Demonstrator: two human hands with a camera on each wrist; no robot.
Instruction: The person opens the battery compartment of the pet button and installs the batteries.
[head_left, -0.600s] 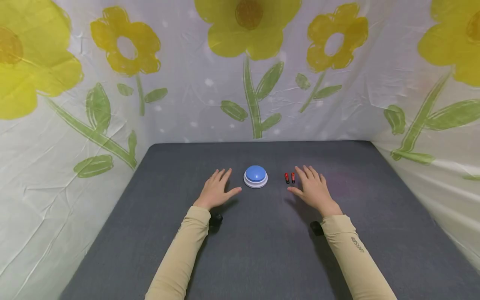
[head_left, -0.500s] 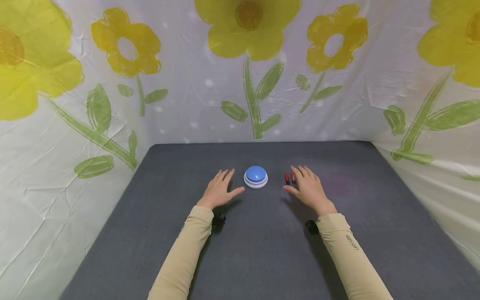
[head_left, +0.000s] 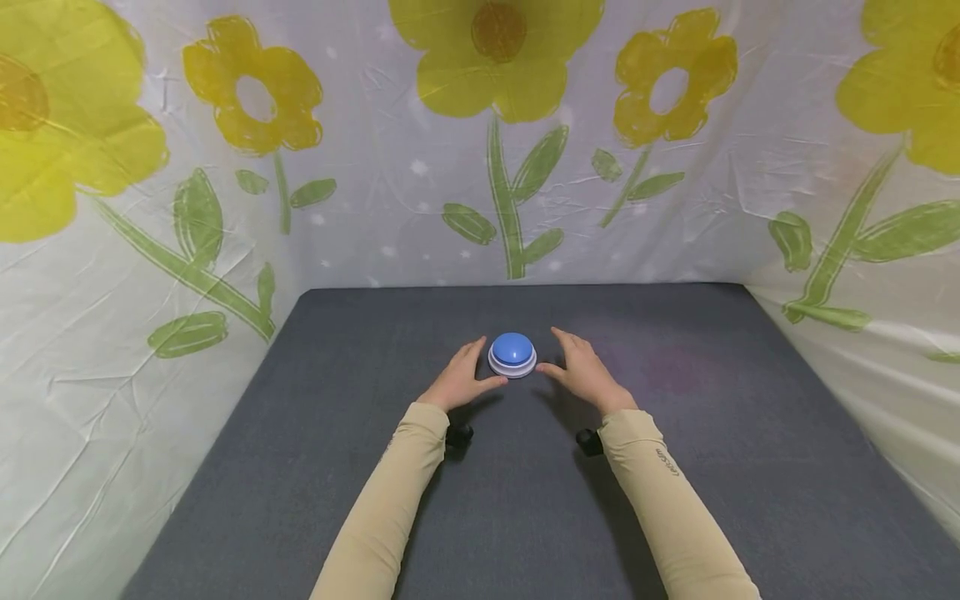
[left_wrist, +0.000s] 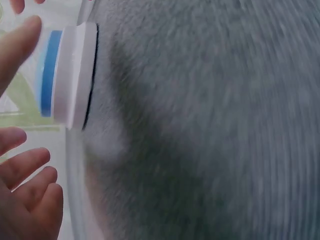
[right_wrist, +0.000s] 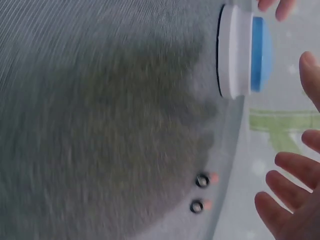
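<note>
A round push button [head_left: 512, 350] with a blue dome and white base sits on the dark table. To its left is my left hand [head_left: 457, 380], its fingers loosely bent and thumb spread, with nothing held. My right hand [head_left: 588, 379] mirrors it on the other side, thumb close to the white base. In the left wrist view a gap shows between fingers and button [left_wrist: 70, 75]; whether any fingertip touches it I cannot tell. Two small red-and-black batteries [right_wrist: 202, 180] lie below the button [right_wrist: 237, 52] in the right wrist view; the right hand hides them in the head view.
The dark cloth-covered table [head_left: 517, 517] spreads around both arms. A white curtain [head_left: 375, 192] printed with yellow flowers stands behind it and along both sides. Black wrist cameras [head_left: 589, 442] hang under the sleeves.
Both hands have moved inward toward the button, the right one leftward and the left one rightward. The right hand now covers the batteries in the head view. The button has not moved.
</note>
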